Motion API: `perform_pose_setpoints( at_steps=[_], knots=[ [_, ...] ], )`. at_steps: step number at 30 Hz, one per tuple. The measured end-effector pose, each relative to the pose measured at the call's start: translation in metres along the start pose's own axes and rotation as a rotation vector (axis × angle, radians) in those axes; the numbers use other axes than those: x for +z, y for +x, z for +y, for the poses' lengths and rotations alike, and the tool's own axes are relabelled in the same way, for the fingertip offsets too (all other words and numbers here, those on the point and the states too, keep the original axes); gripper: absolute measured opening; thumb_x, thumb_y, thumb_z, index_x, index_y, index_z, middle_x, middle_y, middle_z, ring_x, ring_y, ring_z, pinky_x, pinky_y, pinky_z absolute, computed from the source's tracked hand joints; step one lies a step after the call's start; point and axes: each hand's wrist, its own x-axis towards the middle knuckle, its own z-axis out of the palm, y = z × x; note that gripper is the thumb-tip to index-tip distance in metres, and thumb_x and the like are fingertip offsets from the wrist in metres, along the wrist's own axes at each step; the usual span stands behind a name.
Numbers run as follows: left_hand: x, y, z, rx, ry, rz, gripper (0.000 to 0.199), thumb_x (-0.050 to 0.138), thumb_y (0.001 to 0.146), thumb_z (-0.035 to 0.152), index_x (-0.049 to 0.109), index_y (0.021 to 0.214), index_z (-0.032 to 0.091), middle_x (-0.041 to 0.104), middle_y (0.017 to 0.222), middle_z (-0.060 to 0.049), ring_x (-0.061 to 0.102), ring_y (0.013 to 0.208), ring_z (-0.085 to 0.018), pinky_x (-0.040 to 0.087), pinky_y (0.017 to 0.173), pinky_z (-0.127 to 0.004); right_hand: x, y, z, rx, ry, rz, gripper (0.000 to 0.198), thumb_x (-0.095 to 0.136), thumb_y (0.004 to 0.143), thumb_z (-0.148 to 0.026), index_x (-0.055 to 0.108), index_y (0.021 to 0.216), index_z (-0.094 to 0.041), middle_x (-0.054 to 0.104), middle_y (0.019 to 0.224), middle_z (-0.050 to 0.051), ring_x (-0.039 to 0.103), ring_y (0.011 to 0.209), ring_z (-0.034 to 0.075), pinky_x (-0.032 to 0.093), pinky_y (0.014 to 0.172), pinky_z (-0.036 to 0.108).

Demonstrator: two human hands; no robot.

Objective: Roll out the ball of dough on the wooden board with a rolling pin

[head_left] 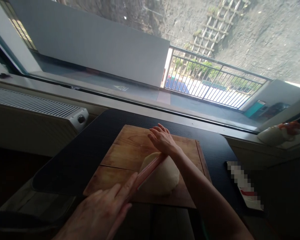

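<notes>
A round sheet of pale dough lies on a wooden cutting board. Across the left part of the dough runs a pinkish rolling pin, slanting from lower left to upper right. My left hand is closed around its near end, which is partly hidden by the fingers and thumb. At the far end, the heel of my right hand rests on the pin. That hand is open, its fingers stretched out above the board, and my right forearm crosses over the dough's right edge.
The board sits on a dark table with rounded corners. On its right side lies a long, pale, partly blurred object. A radiator stands at left, below a large window. A pale item with a brownish top is on the sill at right.
</notes>
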Motion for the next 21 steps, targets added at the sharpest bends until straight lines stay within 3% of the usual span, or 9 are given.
perform_pose_setpoints(
  at_steps=[6,8,10,15,17,19,21],
  knots=[
    [-0.007,-0.014,-0.001,0.055,0.033,-0.051,0.050,0.043,0.087,0.023,0.037,0.136,0.033,0.063,0.087,-0.001,0.060,0.074,-0.014,0.046,0.074,-0.025,-0.015,-0.104,0.023,-0.044,0.028,-0.022,0.040,0.027,0.096,-0.034,0.051,0.127,-0.024,0.046,0.136,0.003,0.017,0.138,0.022,0.023,0.109,0.046],
    [-0.010,-0.014,0.000,0.063,0.041,-0.061,0.050,0.043,0.087,0.022,0.038,0.135,0.033,0.063,0.089,-0.001,0.060,0.077,-0.015,0.045,0.078,-0.027,-0.018,-0.120,0.029,-0.040,0.010,-0.028,0.040,0.029,0.096,-0.033,0.052,0.126,-0.024,0.046,0.137,0.004,0.016,0.138,0.023,0.023,0.109,0.048],
    [-0.011,-0.012,0.000,0.060,0.056,-0.075,0.048,0.042,0.087,0.022,0.039,0.135,0.031,0.064,0.090,-0.001,0.060,0.078,-0.015,0.044,0.079,-0.029,-0.016,-0.109,0.027,-0.018,-0.006,-0.024,0.040,0.027,0.096,-0.034,0.053,0.125,-0.024,0.045,0.137,0.004,0.016,0.138,0.023,0.022,0.109,0.048],
    [-0.004,-0.008,0.000,0.065,0.128,-0.065,0.049,0.039,0.090,0.026,0.034,0.138,0.026,0.066,0.088,-0.003,0.061,0.075,-0.016,0.045,0.074,-0.028,0.001,-0.011,0.002,0.024,-0.013,-0.045,0.046,0.028,0.094,-0.048,0.048,0.129,-0.025,0.042,0.140,0.004,0.021,0.136,0.025,0.023,0.107,0.047],
    [0.001,-0.010,0.000,0.081,0.147,-0.051,0.052,0.039,0.090,0.027,0.030,0.140,0.026,0.066,0.091,-0.003,0.061,0.075,-0.016,0.045,0.070,-0.028,0.005,0.014,-0.006,-0.001,-0.026,-0.062,0.046,0.031,0.093,-0.050,0.049,0.128,-0.025,0.042,0.140,0.004,0.022,0.136,0.024,0.022,0.108,0.046],
    [0.003,-0.014,0.001,0.083,0.181,-0.025,0.054,0.040,0.089,0.027,0.027,0.142,0.028,0.065,0.091,-0.003,0.060,0.073,-0.017,0.045,0.067,-0.028,0.005,0.012,-0.008,-0.036,-0.024,-0.070,0.045,0.032,0.094,-0.048,0.049,0.128,-0.024,0.042,0.140,0.003,0.021,0.136,0.023,0.022,0.108,0.044],
    [0.003,-0.018,0.003,0.072,0.208,-0.017,0.057,0.041,0.087,0.024,0.026,0.141,0.030,0.064,0.087,-0.002,0.059,0.069,-0.017,0.044,0.065,-0.029,-0.001,-0.015,-0.003,-0.088,-0.005,-0.075,0.044,0.030,0.095,-0.044,0.049,0.129,-0.024,0.042,0.139,0.002,0.018,0.137,0.022,0.022,0.109,0.042]
  ],
)
